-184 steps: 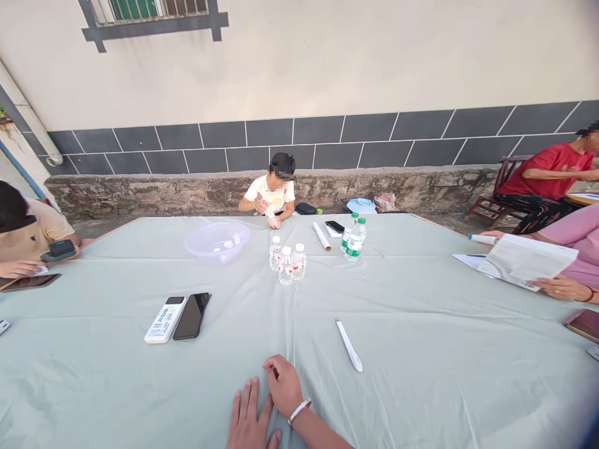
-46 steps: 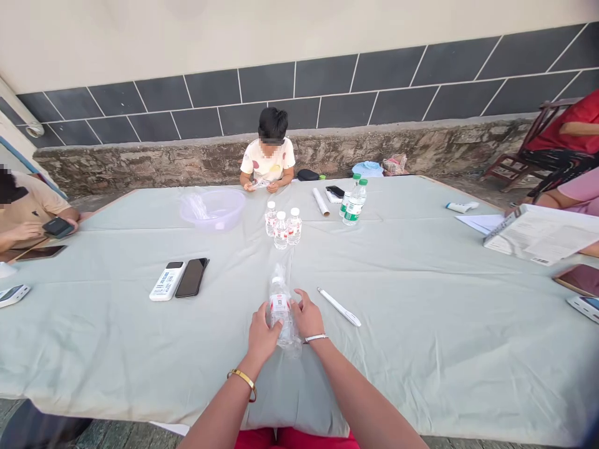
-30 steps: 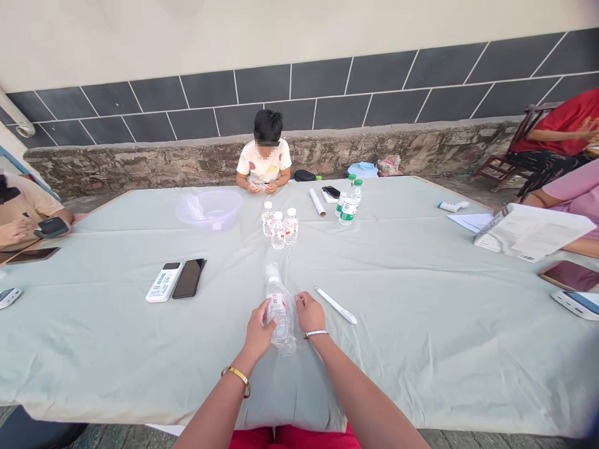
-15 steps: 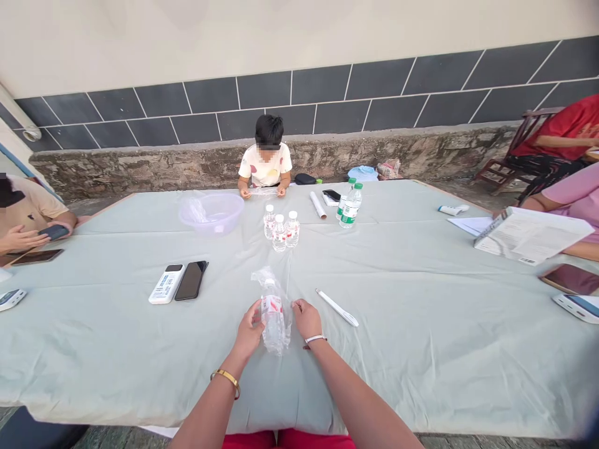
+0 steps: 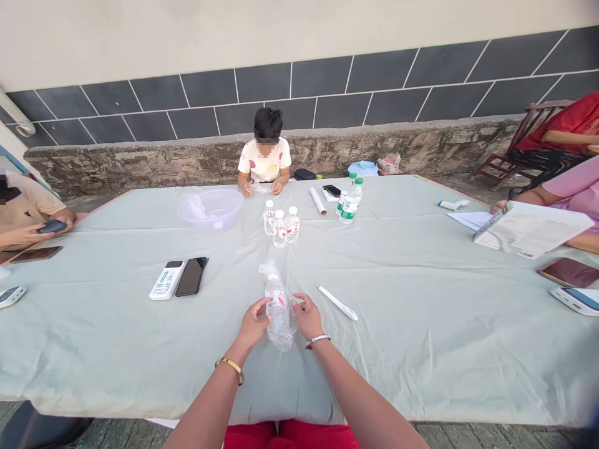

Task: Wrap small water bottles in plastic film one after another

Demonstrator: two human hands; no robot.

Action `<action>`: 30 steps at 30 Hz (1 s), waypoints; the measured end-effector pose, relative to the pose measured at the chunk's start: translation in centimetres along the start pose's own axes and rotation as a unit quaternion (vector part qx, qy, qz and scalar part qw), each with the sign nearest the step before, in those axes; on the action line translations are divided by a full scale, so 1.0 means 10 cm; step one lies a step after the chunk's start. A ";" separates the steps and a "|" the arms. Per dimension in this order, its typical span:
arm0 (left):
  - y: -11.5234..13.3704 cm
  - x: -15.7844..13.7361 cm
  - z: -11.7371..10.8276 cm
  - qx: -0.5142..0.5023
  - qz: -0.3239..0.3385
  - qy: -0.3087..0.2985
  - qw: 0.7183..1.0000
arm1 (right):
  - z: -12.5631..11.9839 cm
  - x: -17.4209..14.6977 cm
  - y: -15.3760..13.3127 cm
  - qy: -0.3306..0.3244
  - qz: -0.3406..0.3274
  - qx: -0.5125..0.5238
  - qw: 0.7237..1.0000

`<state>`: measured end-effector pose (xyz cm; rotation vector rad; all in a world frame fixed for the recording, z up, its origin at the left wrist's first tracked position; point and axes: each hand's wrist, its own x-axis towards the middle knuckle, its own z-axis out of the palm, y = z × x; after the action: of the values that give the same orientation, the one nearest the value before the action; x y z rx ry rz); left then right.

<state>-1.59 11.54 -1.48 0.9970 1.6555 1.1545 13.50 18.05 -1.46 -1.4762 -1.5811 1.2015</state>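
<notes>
In front of me a small clear water bottle (image 5: pixel 277 302) with a white and red label lies on the tablecloth inside a thin clear plastic bag (image 5: pixel 282 342). My left hand (image 5: pixel 254 323) grips the bottle's left side through the film, thumb and index finger against it. On the other side my right hand (image 5: pixel 307 317) has its fingers curled at the bag's right edge; its lower fingers are partly hidden. A white pen (image 5: pixel 337 303) lies just right of that hand. Farther back, three similar bottles (image 5: pixel 279 229) stand upright in a group.
A translucent purple basin (image 5: pixel 218 215) holding clear film stands back left. A white power bank (image 5: pixel 166 280) and a black phone (image 5: pixel 191 277) lie left. Green-capped bottles (image 5: pixel 350 202) and a rolled tube (image 5: pixel 317 201) are behind. Other people sit around the table (image 5: pixel 397 349).
The wrapped bottle has shifted slightly right, and its bag top is drawn narrower. My left hand has moved right with it. My right hand's index finger has lifted a little.
</notes>
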 end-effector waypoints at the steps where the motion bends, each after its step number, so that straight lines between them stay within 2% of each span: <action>1: 0.02 -0.01 -0.02 0.006 -0.004 0.004 1.000 | 0.01 -0.02 0.02 0.003 -0.004 0.018 1.000; 6: 0.15 0.03 0.02 0.070 -0.015 0.065 0.995 | 0.12 -0.12 -0.10 -0.002 -0.063 0.053 0.997; 10: 0.22 0.14 0.12 0.140 -0.011 0.136 0.981 | 0.09 -0.16 -0.13 0.014 -0.093 0.001 0.996; 13: 0.15 0.18 0.09 0.150 -0.024 0.158 0.976 | -0.08 -0.12 -0.02 0.048 -0.072 -0.081 0.993; 15: 0.07 0.16 0.04 0.136 -0.029 0.155 0.978 | -0.23 -0.06 0.08 0.027 -0.053 -0.203 0.977; 17: -0.01 0.13 -0.01 0.108 -0.023 0.149 0.983 | -0.35 0.00 0.14 -0.021 -0.045 -0.316 0.947; 19: -0.04 0.08 -0.02 0.067 -0.013 0.137 0.988 | -0.44 0.05 0.14 -0.059 -0.048 -0.369 0.926; 22: 0.00 0.02 0.03 -0.003 0.009 0.113 0.994 | -0.52 0.08 -0.03 -0.068 -0.061 -0.376 0.922; 26: 0.14 0.00 0.11 -0.080 0.041 0.104 0.991 | -0.43 0.00 -0.40 -0.002 -0.153 -0.313 0.937; 28: 0.17 0.01 0.10 -0.114 0.045 0.102 0.987 | -0.29 -0.06 -0.53 -0.022 -0.185 -0.300 0.936; 30: 0.16 0.01 0.06 -0.141 0.036 0.107 0.984 | -0.16 -0.09 -0.60 -0.071 -0.154 -0.345 0.923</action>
<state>-0.91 12.20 -0.12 0.7801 1.5723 1.5412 12.78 17.81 4.73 -1.4705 -2.3925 0.5918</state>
